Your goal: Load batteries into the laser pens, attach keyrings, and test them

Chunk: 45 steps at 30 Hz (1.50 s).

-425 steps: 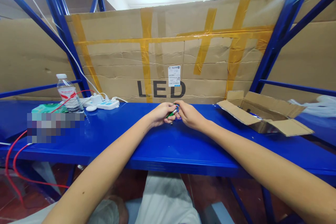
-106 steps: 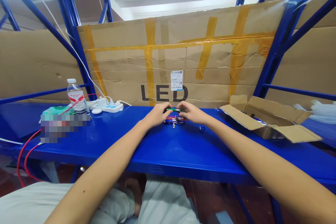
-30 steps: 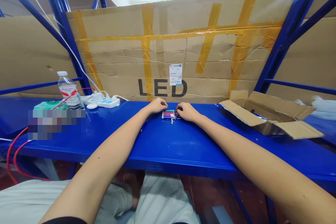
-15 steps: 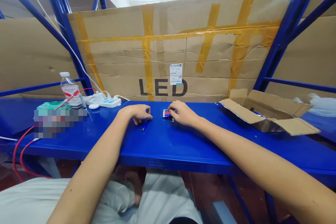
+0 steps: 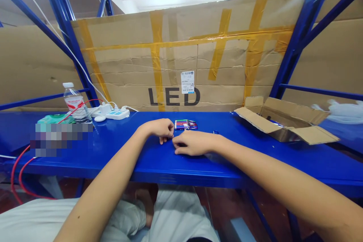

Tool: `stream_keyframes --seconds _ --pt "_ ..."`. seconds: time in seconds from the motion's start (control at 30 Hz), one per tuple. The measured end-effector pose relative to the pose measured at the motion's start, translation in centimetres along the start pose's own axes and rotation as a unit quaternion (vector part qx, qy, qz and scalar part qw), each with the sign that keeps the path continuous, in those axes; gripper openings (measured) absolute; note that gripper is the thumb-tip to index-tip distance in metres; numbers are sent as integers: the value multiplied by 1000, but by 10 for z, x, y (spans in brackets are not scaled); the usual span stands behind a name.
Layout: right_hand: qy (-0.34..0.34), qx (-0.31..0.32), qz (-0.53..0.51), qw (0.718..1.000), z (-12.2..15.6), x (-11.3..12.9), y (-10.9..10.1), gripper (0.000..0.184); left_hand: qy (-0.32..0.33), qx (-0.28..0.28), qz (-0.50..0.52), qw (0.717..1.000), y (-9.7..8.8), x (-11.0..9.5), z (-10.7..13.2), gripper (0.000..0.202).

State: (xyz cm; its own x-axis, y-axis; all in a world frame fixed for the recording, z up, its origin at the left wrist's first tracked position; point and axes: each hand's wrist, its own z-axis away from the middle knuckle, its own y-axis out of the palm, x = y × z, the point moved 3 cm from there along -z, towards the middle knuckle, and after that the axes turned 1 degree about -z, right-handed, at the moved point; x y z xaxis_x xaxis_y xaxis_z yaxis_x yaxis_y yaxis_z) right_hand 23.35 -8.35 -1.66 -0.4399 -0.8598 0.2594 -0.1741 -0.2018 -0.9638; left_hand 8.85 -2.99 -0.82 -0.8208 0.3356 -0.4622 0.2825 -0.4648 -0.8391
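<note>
My left hand (image 5: 164, 129) is just above the blue table, fingers curled together; whatever they may hold is hidden. Right beside it, a little nearer to me, my right hand (image 5: 191, 143) is closed too, thumb and fingers bent towards the left hand's fingertips. Nothing can be made out between its fingers. Beyond both hands lies a neat row of slim pens (image 5: 185, 124) in several colours, side by side, with neither hand on them. A small dark item (image 5: 216, 132) shows just behind my right wrist, too small to name.
An open cardboard box (image 5: 283, 119) with some dark things inside stands at the right. On the left are a water bottle (image 5: 77, 106), a green packet (image 5: 55, 120), a white power strip (image 5: 117, 113) and red cables (image 5: 21, 168). A large carton (image 5: 176, 56) forms the back.
My right hand has left the row of pens and come nearer to me, beside my left hand. The left hand has shifted right; the blue pen by its fingers is out of sight.
</note>
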Motion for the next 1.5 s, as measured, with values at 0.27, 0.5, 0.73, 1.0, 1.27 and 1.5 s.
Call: stream_keyframes --seconds 0.27,0.5,0.73,1.0,1.27,1.5 --pt "169 12 -140 975 44 -56 -38 24 99 -40 -20 994 7 -17 -2 7" --pt "198 -184 -5 963 42 -72 -44 18 189 -256 -189 929 14 -25 -15 15" --pt "172 -211 -24 962 35 -62 -39 12 193 -271 -177 926 28 -27 -23 17" --pt "177 -211 -25 961 35 -64 -39 9 169 -256 -159 938 28 -23 -26 19" --pt "171 -217 -18 961 38 -71 -37 8 163 -251 -138 944 27 -20 -30 18" --pt "174 -207 -48 962 37 -70 -34 26 173 -217 -94 956 19 -17 -26 19"
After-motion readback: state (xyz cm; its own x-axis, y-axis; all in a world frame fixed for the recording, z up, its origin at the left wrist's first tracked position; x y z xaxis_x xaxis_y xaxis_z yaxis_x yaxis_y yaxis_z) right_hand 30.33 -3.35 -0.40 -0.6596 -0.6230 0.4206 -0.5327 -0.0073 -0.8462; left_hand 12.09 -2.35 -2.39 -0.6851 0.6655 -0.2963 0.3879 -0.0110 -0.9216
